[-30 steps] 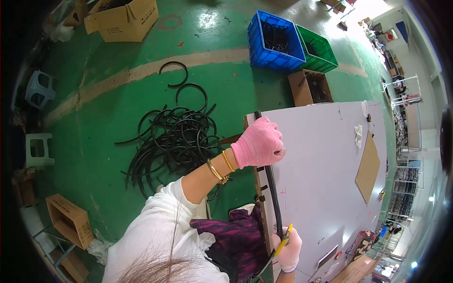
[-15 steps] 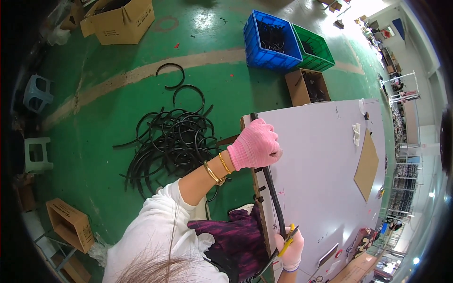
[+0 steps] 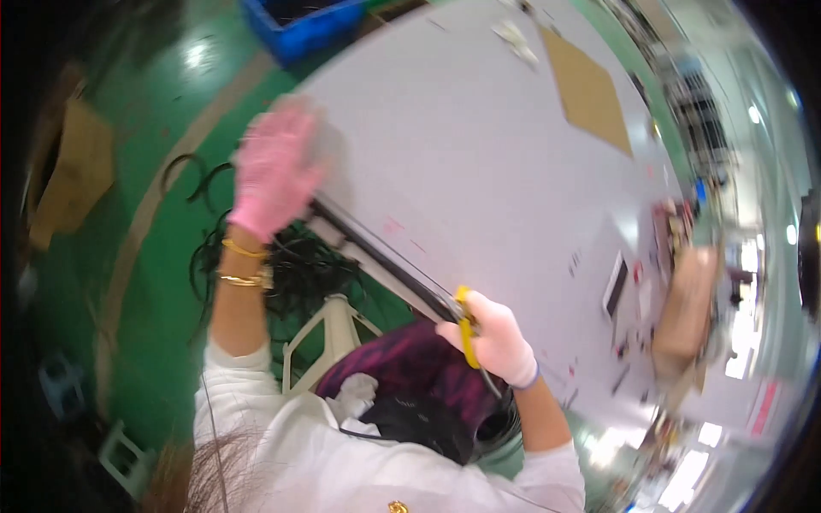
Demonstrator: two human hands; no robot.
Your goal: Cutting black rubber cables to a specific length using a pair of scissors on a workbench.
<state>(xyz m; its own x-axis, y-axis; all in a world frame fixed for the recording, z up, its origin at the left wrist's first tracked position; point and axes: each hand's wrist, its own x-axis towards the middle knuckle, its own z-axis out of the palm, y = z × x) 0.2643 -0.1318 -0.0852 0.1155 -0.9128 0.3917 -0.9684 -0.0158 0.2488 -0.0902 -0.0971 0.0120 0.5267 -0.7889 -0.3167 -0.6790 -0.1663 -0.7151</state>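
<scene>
My left hand (image 3: 275, 171), in a pink glove, presses on the far end of a black rubber strip (image 3: 376, 256) that lies along the near edge of a large white table (image 3: 479, 154). My right hand (image 3: 494, 335), in a white glove, grips a yellow-handled cutting tool (image 3: 465, 328) at the near end of the strip. The picture is blurred by head motion, so where the tool meets the strip is unclear.
A tangle of black strips (image 3: 295, 269) lies on the green floor under my left arm, beside a white plastic stool (image 3: 329, 329). A blue crate (image 3: 312, 26) stands beyond the table. A brown cardboard sheet (image 3: 590, 90) and small parts (image 3: 629, 291) lie on the table.
The view has swung sharply and blurred. Both hands stay on the strip: the left at its far end, the right with the yellow tool at its near end.
</scene>
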